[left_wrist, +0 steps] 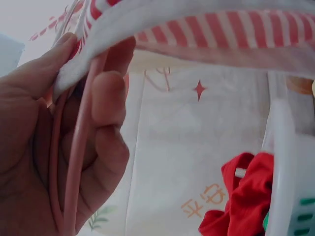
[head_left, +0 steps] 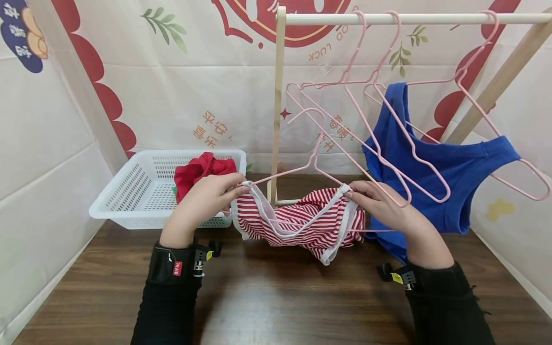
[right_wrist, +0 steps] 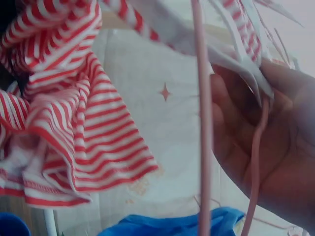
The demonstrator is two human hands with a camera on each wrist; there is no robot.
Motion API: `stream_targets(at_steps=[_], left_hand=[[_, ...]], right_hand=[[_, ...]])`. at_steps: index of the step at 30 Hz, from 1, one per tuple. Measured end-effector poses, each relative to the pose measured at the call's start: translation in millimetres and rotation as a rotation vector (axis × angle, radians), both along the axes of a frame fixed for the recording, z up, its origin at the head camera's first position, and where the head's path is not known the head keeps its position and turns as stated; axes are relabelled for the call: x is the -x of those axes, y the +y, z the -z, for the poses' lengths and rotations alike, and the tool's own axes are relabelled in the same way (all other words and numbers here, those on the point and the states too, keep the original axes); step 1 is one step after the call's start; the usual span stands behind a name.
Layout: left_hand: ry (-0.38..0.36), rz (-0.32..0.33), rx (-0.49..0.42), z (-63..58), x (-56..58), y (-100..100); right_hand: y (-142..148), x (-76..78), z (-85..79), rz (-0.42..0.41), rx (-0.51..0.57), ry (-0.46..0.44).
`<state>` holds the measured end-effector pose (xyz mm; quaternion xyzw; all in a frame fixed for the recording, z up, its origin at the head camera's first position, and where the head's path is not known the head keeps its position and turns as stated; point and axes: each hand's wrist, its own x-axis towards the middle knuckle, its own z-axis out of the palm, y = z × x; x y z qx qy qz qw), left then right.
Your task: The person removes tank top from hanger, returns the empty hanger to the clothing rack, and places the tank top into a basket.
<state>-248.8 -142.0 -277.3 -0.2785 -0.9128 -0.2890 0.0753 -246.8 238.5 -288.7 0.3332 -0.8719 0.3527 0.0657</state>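
A red-and-white striped sleeveless top with white trim is held up by its straps above the table, on a pink hanger whose hook points upward. My left hand pinches the left strap. In the left wrist view, the pink wire passes through that hand beneath the white trim. At the other end, my right hand pinches the right strap between thumb and fingers. The right wrist view shows the wire's end inside that strap, and the top's striped body hangs in folds.
A white basket with red cloth stands at left. Behind my hands rises a rack with a wooden post and white rail. Pink hangers hang from it at right, one carrying a blue sleeveless top, close to my right forearm.
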Motion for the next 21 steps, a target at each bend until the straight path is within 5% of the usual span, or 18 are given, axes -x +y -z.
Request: stream_targets(at_steps=[11, 21], left_hand=[[0.149, -0.026, 0.059, 4.4, -2.5, 23], [0.177, -0.007, 0.028, 5.5, -2.8, 27]], right_hand=[[-19, -4.5, 3.2, 0.311, 0.084, 0.090], [-21, -3.7, 2.1, 0.339, 0.119, 0.154]])
